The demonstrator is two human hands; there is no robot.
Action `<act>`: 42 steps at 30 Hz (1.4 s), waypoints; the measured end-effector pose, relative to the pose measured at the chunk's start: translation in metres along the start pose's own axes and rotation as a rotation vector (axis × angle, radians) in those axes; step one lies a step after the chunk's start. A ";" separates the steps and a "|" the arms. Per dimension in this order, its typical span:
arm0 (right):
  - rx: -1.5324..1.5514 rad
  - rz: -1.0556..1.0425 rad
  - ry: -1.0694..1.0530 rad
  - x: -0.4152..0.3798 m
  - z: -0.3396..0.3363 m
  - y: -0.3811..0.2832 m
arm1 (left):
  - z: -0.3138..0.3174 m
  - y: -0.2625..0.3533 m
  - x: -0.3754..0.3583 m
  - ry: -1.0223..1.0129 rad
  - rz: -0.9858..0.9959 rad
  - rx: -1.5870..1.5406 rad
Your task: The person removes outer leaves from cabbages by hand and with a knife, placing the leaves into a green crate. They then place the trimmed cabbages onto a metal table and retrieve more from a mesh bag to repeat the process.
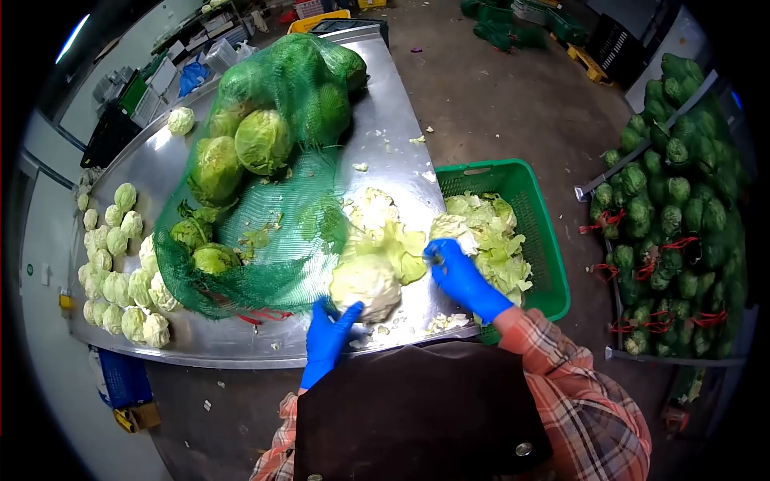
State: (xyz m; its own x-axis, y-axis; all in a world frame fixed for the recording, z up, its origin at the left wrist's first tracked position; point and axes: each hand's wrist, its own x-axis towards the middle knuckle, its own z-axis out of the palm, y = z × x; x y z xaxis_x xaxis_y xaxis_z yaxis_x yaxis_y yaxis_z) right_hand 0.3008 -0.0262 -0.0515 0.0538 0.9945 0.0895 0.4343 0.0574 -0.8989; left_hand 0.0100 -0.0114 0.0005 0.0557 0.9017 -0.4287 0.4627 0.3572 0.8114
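Now left hand (329,333) cups cabbage (366,284), fingers spread; right hand (453,268) pinches loose leaf (401,248).

The left hand (327,337) is partly hidden behind a cabbage (366,287). Whatever the right hand (459,276) pinches is too small to identify. A dark apron (417,417) hides the person's body.

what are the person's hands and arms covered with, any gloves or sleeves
Both hands wear bright blue, close-fitting gloves: the left hand and the right hand look the same. The right arm has a plaid sleeve in orange-red with white and dark checks, reaching the glove cuff. A bit of the same plaid shows at the left arm. A dark brown apron with a metal snap covers the front.
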 end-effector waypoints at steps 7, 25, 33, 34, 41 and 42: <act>-0.362 0.082 -0.140 -0.018 0.034 -0.039 | 0.025 0.021 0.014 0.041 0.649 0.477; -0.461 -0.050 -0.110 -0.022 0.037 -0.053 | 0.040 0.008 0.058 0.029 0.480 -0.019; -0.488 0.029 -0.135 -0.002 0.032 -0.039 | 0.044 0.030 0.043 0.123 0.503 0.247; -0.466 0.071 -0.171 0.004 0.024 -0.016 | 0.045 0.040 0.029 0.096 0.508 0.337; 0.410 0.546 -0.479 0.016 -0.014 -0.082 | 0.043 0.001 0.030 0.044 0.411 -0.276; 0.411 0.511 -0.505 0.012 -0.002 -0.072 | 0.045 0.006 0.030 0.077 0.362 -0.312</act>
State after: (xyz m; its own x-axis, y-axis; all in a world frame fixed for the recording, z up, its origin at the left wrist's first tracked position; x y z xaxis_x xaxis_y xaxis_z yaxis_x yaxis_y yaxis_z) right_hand 0.2716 -0.0184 0.0152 -0.2979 0.8204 -0.4880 0.0974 -0.4824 -0.8705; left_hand 0.0537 0.0072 -0.0256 0.0930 0.9928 -0.0752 0.1376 0.0620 0.9885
